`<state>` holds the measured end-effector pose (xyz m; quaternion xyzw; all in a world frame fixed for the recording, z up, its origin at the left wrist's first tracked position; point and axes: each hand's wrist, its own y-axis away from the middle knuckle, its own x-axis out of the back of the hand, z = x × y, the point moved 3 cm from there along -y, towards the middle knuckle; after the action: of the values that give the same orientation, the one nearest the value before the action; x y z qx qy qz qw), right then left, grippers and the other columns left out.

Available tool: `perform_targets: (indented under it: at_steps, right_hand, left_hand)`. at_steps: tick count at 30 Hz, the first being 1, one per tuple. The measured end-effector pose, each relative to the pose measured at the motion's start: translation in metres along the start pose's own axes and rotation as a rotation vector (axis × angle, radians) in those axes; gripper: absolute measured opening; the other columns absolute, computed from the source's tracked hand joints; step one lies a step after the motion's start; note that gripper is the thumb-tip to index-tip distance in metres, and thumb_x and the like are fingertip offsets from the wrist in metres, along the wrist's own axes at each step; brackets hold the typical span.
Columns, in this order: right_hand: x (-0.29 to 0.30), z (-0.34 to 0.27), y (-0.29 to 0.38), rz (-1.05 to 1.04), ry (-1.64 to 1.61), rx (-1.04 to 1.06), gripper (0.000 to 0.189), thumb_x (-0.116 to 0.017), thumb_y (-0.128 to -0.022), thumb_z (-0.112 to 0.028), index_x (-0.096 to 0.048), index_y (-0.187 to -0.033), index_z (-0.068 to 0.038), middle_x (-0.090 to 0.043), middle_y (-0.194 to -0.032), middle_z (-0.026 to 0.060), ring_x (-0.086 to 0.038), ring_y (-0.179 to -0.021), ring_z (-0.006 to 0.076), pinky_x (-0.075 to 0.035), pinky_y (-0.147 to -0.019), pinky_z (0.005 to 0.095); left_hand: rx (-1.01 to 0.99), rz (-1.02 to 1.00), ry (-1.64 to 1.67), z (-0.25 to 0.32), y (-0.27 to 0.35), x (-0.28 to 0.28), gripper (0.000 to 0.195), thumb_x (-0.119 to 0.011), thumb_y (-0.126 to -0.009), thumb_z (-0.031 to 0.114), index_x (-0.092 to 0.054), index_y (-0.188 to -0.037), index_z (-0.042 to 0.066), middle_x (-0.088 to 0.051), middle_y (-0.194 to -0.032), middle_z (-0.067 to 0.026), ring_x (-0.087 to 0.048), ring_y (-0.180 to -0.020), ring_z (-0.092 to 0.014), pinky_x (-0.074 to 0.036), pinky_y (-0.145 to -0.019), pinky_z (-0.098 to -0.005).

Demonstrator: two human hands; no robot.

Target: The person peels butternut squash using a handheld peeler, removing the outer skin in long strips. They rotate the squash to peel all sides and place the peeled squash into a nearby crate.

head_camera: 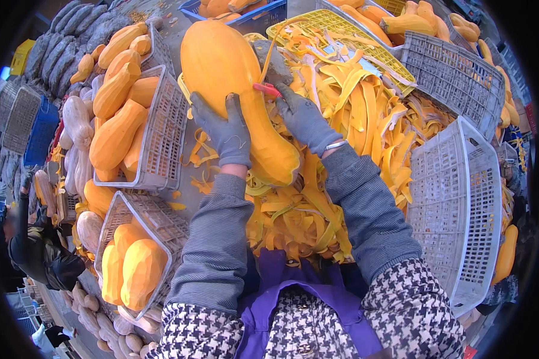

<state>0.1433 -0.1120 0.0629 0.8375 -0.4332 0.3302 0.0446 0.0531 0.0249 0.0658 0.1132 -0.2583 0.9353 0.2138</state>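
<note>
A large, long-necked squash (224,67) with bright orange peeled flesh lies slanted before me, its bulb at the far end and its neck towards me. My left hand (224,128), in a grey work glove, is spread against its near left side, thumb on top. A red-handled peeler (267,89) is gripped in my gloved right hand (305,116), its head against the squash's right flank. From the peeler a thin strip of peel (274,47) curls upward. Heaped peelings (364,107) lie under and right of the squash.
On my left, plastic crates (164,134) hold peeled squashes (119,134). Unpeeled squashes (77,119) lie beyond them. A yellow crate (386,63) lies amid the peelings, and a grey crate (440,215) stands on its side at right. A blue crate (265,15) is ahead. Another person (45,251) is at far left.
</note>
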Motion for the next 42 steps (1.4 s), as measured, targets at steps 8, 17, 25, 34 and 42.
perform_targets:
  at_steps: [8,17,25,34,42]
  right_hand:
    - [0.057,0.009,0.163,-0.764,0.229,-0.117,0.046,-0.043,-0.095,-0.03,-0.044,-0.133,-0.004,-0.06,-0.112,0.0248,-0.059,-0.102,0.0364,-0.046,-0.09,0.0398]
    - [0.011,-0.04,-0.122,0.11,0.204,-0.018,0.045,-0.041,-0.093,-0.036,-0.05,-0.125,-0.007,-0.059,-0.116,0.0231,-0.057,-0.108,0.0388,-0.043,-0.094,0.0439]
    - [-0.003,-0.03,-0.088,0.191,0.271,0.08,0.042,-0.044,-0.094,-0.028,-0.046,-0.129,-0.005,-0.06,-0.109,0.0268,-0.057,-0.103,0.0407,-0.046,-0.089,0.0432]
    - [0.056,-0.02,0.096,-0.144,0.187,-0.137,0.044,-0.048,-0.091,-0.024,-0.043,-0.132,-0.007,-0.059,-0.109,0.0237,-0.059,-0.099,0.0377,-0.047,-0.086,0.0431]
    - [-0.015,-0.079,-0.132,0.261,0.701,0.23,0.047,-0.042,-0.092,-0.03,-0.043,-0.134,-0.007,-0.057,-0.117,0.02,-0.06,-0.102,0.0344,-0.048,-0.086,0.0449]
  left_hand:
    - [0.059,0.021,-0.05,-0.002,0.0,0.0,0.071,-0.05,-0.093,0.037,-0.019,-0.144,-0.001,-0.017,-0.144,-0.0331,-0.021,-0.134,-0.045,-0.024,-0.109,-0.0466]
    - [0.009,0.034,-0.106,-0.005,0.001,-0.002,0.06,-0.045,-0.096,0.029,-0.021,-0.143,0.0,-0.019,-0.142,-0.0339,-0.021,-0.133,-0.046,-0.023,-0.109,-0.0477]
    - [0.021,0.06,-0.067,-0.004,0.002,-0.002,0.062,-0.045,-0.095,0.033,-0.021,-0.143,0.001,-0.02,-0.142,-0.0343,-0.022,-0.133,-0.047,-0.023,-0.108,-0.0486]
    - [0.002,0.099,-0.019,-0.009,0.003,-0.005,0.056,-0.044,-0.096,0.028,-0.025,-0.143,0.004,-0.023,-0.141,-0.0314,-0.027,-0.131,-0.046,-0.026,-0.107,-0.0481]
    - [0.01,0.091,-0.039,-0.011,0.001,-0.003,0.054,-0.043,-0.096,0.025,-0.026,-0.143,0.005,-0.023,-0.142,-0.0312,-0.026,-0.131,-0.045,-0.025,-0.108,-0.0466]
